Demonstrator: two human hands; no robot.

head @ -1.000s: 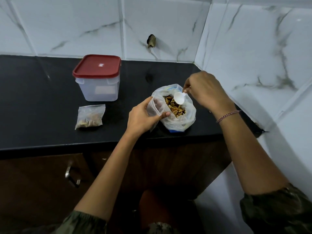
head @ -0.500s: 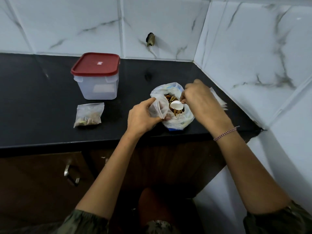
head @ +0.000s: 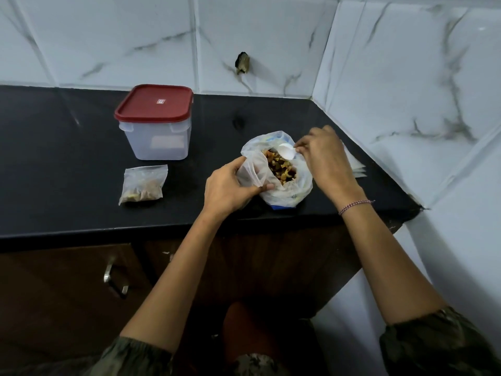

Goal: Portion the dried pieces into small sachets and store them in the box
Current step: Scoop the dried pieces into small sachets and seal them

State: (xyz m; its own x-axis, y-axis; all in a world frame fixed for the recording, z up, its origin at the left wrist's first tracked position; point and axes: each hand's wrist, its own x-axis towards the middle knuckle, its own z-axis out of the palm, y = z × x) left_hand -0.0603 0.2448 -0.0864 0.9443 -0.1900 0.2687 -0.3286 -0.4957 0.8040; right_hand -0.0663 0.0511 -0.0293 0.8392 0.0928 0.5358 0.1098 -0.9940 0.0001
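White marble-veined wall tiles (head: 135, 36), black countertop (head: 54, 158), dark wooden cabinet (head: 54, 294), metal handle (head: 113, 278)

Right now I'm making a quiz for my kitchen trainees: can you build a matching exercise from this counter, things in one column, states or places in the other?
Things:
1. storage box
2. filled sachet
3. white spoon
4. large bag

States or places:
A. pinched in the right hand
B. open at the top, dried pieces showing
C. closed with a red lid
D. lying flat in front of the box

Pairs: 1-C, 2-D, 3-A, 4-B
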